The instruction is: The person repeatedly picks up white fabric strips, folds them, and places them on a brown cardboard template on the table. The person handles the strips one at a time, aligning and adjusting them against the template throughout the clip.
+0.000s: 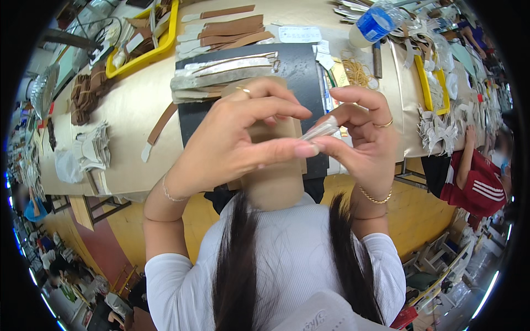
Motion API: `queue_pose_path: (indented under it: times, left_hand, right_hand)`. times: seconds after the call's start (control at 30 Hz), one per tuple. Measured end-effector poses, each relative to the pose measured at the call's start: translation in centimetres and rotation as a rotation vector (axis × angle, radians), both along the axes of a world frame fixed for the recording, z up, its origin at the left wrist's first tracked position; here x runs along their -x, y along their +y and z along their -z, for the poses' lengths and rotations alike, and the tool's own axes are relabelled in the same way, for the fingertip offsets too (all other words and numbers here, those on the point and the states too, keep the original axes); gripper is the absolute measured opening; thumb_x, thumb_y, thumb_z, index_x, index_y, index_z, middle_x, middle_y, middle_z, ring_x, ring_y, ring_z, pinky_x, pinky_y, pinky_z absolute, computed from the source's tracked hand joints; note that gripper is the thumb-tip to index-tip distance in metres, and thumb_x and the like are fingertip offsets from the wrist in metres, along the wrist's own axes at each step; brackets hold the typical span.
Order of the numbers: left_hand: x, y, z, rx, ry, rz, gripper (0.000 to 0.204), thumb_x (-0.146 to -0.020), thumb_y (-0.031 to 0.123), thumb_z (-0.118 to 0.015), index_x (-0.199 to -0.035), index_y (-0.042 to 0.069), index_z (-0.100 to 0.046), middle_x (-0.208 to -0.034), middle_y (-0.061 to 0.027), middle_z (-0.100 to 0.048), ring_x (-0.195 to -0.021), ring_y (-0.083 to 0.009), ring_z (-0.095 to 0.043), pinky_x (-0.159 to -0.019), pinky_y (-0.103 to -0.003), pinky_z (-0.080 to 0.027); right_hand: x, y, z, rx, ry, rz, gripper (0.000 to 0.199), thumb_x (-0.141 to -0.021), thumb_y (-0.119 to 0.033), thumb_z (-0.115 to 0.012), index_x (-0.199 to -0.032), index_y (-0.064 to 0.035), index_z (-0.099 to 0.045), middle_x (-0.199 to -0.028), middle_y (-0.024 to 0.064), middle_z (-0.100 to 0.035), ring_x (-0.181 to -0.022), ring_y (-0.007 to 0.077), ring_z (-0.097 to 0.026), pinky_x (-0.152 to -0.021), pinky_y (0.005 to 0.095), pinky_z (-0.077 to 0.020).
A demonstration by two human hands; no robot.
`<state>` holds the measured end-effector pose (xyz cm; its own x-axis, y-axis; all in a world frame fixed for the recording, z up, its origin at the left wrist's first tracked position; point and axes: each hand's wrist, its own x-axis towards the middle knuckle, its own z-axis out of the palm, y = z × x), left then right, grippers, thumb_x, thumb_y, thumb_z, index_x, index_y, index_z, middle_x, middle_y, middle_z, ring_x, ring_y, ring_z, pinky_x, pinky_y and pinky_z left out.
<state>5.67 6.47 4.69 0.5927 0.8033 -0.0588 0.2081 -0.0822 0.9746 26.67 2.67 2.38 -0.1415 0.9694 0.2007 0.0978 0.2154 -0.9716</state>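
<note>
One broad table [132, 105] with a tan surface is seen from about nine o'clock round to three, its near edge passed over by both forearms. Across its middle, toward twelve, a dark board [305, 60] is laid; tan surface is left showing as side room between its left edge and the bundles at nine and ten o'clock. Above the board, the left hand [232, 132] is held wide, its fingers arched well apart from the thumb, whose tip overlaps the clear plastic piece; whether it presses cannot be told. By the right hand [371, 144] that piece is pinched narrowly between thumb and forefinger. Below the hands a beige form [273, 179] is seen, its near end carried past the table edge toward six.

Yellow trays are set at half past ten [169, 33] and two o'clock [422, 80]. A blue-labelled bottle [372, 26] is placed at one, brown strips [234, 27] are lined up near twelve, and pale grey strips [215, 83] are laid over the board's upper left edge at eleven. Smallest, the clear plastic piece [323, 129] is held just off centre toward two o'clock, between the hands.
</note>
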Motion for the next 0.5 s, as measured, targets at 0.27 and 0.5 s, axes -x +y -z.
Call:
queue_pose_path:
  times: [0.27,0.5]
  left_hand:
    - [-2.0,1.1,0.3,0.310,-0.157,-0.063,0.015,-0.086,0.013,-0.068,-0.093,-0.001,-0.067,-0.070,0.0050,-0.056,-0.060,0.0008,-0.046,-0.051,-0.016,-0.034]
    - [-2.6,0.8,0.9,0.296,-0.281,-0.076,0.013,-0.086,0.011,-0.068,-0.092,-0.001,-0.067,-0.079,0.0043,-0.056,-0.062,0.0002,-0.047,-0.053,-0.016,-0.036]
  right_hand:
    - [-1.2,0.6,-0.8,-0.401,-0.350,0.061,0.036,-0.066,-0.005,-0.081,-0.095,-0.0059,-0.060,-0.090,0.0060,-0.054,-0.080,0.0136,-0.054,-0.065,0.0243,-0.0463]
    - [-1.4,1.2,-1.6,-0.415,-0.456,0.135,0.022,-0.065,-0.005,-0.079,-0.083,-0.0075,-0.066,-0.092,0.0055,-0.055,-0.078,0.0180,-0.056,-0.065,0.0284,-0.0467]
